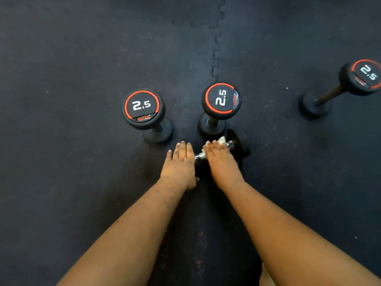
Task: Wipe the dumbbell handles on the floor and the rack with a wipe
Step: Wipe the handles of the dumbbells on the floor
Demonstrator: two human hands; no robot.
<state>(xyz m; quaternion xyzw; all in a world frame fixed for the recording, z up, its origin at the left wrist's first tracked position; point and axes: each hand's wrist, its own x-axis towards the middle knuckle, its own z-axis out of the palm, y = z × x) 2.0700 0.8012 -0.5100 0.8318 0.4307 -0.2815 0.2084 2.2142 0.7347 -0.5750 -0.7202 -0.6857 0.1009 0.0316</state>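
seen from above, dark rubber floor (82, 182). left hand (180, 162) flat, fingers straight, holding nothing, resting over the near end of a lying dumbbell (237, 145). just right, right hand (220, 159) pressing a white wipe (221, 140) onto the chrome handle (229, 145); fingers' curl hidden. long axis running near-left to far-right, far head pointing right and away. best done by steadying that near end, wrapping the wipe round and stroking along the bar.

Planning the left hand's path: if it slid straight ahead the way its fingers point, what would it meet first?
Probably bare mat: the left hand points between two upright dumbbells, though depth is unclear.
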